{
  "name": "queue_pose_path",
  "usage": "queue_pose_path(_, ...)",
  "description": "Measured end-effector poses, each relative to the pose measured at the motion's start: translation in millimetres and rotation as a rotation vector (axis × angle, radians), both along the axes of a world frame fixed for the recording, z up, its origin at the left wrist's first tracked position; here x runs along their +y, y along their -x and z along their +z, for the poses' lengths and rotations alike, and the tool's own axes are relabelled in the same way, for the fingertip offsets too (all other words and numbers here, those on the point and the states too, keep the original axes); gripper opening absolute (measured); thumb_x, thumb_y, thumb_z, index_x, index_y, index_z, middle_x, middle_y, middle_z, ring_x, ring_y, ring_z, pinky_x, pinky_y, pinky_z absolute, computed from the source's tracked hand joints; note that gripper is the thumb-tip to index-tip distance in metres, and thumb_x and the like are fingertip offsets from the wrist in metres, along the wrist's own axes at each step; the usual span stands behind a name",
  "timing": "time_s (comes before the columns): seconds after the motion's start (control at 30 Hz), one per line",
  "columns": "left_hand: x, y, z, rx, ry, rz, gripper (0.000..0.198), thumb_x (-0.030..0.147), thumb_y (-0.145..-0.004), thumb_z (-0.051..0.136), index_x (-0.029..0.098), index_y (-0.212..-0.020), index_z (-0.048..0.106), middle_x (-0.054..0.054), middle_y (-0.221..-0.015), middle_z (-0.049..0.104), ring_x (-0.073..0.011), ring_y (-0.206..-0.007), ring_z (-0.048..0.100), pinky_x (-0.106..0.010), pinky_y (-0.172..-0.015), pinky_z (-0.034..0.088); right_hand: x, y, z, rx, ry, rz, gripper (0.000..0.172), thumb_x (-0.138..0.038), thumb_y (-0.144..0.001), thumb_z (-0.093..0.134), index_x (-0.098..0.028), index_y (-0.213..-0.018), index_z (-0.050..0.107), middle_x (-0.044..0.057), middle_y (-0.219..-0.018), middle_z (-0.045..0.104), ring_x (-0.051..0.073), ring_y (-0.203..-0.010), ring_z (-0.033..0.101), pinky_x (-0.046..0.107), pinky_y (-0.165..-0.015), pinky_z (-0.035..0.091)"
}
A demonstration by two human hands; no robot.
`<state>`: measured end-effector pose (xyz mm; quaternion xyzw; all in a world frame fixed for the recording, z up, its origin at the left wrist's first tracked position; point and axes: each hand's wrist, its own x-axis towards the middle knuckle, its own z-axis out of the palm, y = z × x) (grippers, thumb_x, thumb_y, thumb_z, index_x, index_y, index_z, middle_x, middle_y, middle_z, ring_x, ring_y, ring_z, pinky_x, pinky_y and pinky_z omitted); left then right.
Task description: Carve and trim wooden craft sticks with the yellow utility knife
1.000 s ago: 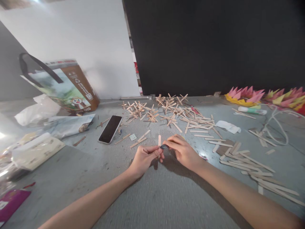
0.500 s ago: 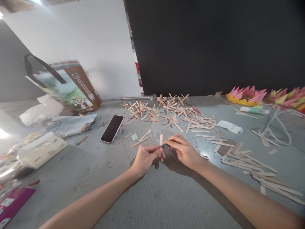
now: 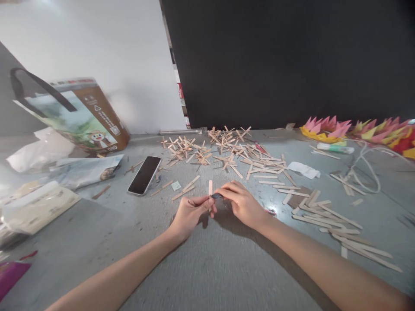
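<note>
Head view: at the centre of the frame, the left hand point(image 3: 191, 214) has its grip closed on a wooden stick point(image 3: 210, 187), which points up toward the top of the picture. The right hand point(image 3: 241, 203) pinches a small dark object point(image 3: 217, 196) against or just beside the stick; which of these cannot be told. Over the last second the scene has slid a little left in the frame, apparently as the camera turns, while both hands keep the same pose, so work on this stick seems to be at the same stage.

Beyond the fingers, crossed sticks point(image 3: 202, 154) lie heaped at upper centre, loose sticks point(image 3: 324, 216) spread over the right of the surface point(image 3: 181, 276), and a phone point(image 3: 144, 175) rests left of centre.

Farther out, a printed carrier bag point(image 3: 94, 114) leans at upper left; its contents are hidden. Below it, a white plastic bag point(image 3: 40, 149) lies crumpled, and a cream packet point(image 3: 42, 207) sits at the left edge, their contents unclear too.
</note>
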<state>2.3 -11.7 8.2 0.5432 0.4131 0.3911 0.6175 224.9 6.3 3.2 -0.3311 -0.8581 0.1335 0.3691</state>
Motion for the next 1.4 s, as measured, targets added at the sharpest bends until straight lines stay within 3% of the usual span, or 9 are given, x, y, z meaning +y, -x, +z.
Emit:
queue_pose_path(0.2,-2.1,-0.9,4.5,0.064,-0.078,-0.002,0.045,0.053,-0.091,0.071,0.012,-0.072,0.075,-0.007,-0.069,0.068,-0.0126,-0.062,0.057,-0.021,-0.053,0.045,0.0,-0.4,-1.5,-0.012,-0.003,-0.011,0.053,0.007,-0.093,0.040,-0.024,-0.128,0.066,0.008,-0.107,0.067,0.025,-0.099,0.055,0.043,-0.090,0.049)
queue_pose_path(0.37,-4.0,-4.2,7.2,0.053,-0.049,-0.022,0.044,0.052,-0.090,0.073,0.012,-0.073,0.075,-0.007,-0.069,0.067,-0.0130,-0.060,0.057,-0.022,-0.050,0.044,-2.3,1.2,-1.4,-0.031,-0.008,0.008,0.049,0.005,-0.096,0.040,-0.023,-0.128,0.065,0.009,-0.108,0.068,0.026,-0.100,0.054,0.043,-0.090,0.049)
queue_pose_path(0.67,-2.7,-0.8,3.7,0.030,-0.037,-0.020,0.044,0.052,-0.093,0.069,0.012,-0.074,0.074,-0.006,-0.068,0.066,-0.0114,-0.057,0.055,-0.021,-0.049,0.041,-1.1,-0.6,0.9,0.021,0.000,0.005,0.051,0.006,-0.094,0.040,-0.024,-0.125,0.067,0.008,-0.102,0.067,0.024,-0.095,0.057,0.041,-0.085,0.051)
queue_pose_path(0.87,-4.8,-3.6,3.5,0.083,-0.122,-0.047,0.043,0.048,-0.093,0.070,0.013,-0.070,0.074,-0.006,-0.067,0.067,-0.0119,-0.061,0.057,-0.021,-0.053,0.044,-3.7,-0.1,-3.2,-0.026,-0.020,0.013,0.050,0.005,-0.094,0.041,-0.024,-0.126,0.066,0.008,-0.106,0.068,0.026,-0.100,0.057,0.043,-0.088,0.050)
queue_pose_path(1.2,-5.0,-1.3,5.6,0.020,-0.063,-0.028,0.043,0.051,-0.092,0.071,0.012,-0.073,0.074,-0.007,-0.068,0.066,-0.0123,-0.059,0.056,-0.020,-0.046,0.041,-6.5,0.6,1.4,-0.008,-0.026,-0.001,0.051,0.007,-0.093,0.040,-0.024,-0.126,0.064,0.009,-0.103,0.066,0.025,-0.095,0.056,0.041,-0.083,0.050)
queue_pose_path(1.4,-5.7,-0.3,3.6,0.015,-0.067,-0.019,0.043,0.051,-0.093,0.069,0.012,-0.074,0.073,-0.007,-0.069,0.066,-0.0127,-0.062,0.058,-0.020,-0.049,0.043,-6.6,0.6,0.8,0.007,-0.016,0.006,0.054,0.008,-0.093,0.039,-0.025,-0.130,0.063,0.009,-0.104,0.066,0.025,-0.096,0.056,0.041,-0.084,0.051)
